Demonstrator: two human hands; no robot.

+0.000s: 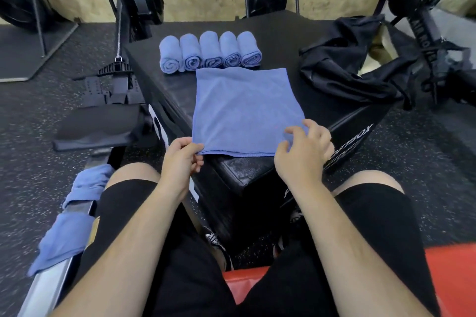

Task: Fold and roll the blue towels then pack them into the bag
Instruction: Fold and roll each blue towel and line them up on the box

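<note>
Biggest thing out there is the black padded box point(278, 33), standing right in front of both hands, and it is the work surface for everything. Beyond the right hand point(301, 152) and off to its outer side, the black fabric bag point(347, 67) lies slumped on the box's far corner. No blue shows in it, so packing looks not yet begun.

Directly ahead of the hands the flat blue microfibre towel point(244, 110) lies spread smooth, its near edge hanging just over the box's lip. Down beside the left forearm, behind the left hand point(180, 159), crumpled blue towels point(67, 237) are draped over a rail, how many cannot be told; they read as the waiting pile.

Past the far edge of the flat towel sit five rolled blue towels point(210, 51), side by side and touching in a neat row. That is the finished share.

Now the hands. The left one pinches the near left corner, thumb on top, fingers beneath. The right one has its fingers curled at the near right corner and appears to pinch the cloth. This looks like the start of a fold; folding, rolling, the pile and all the packing remain.
</note>
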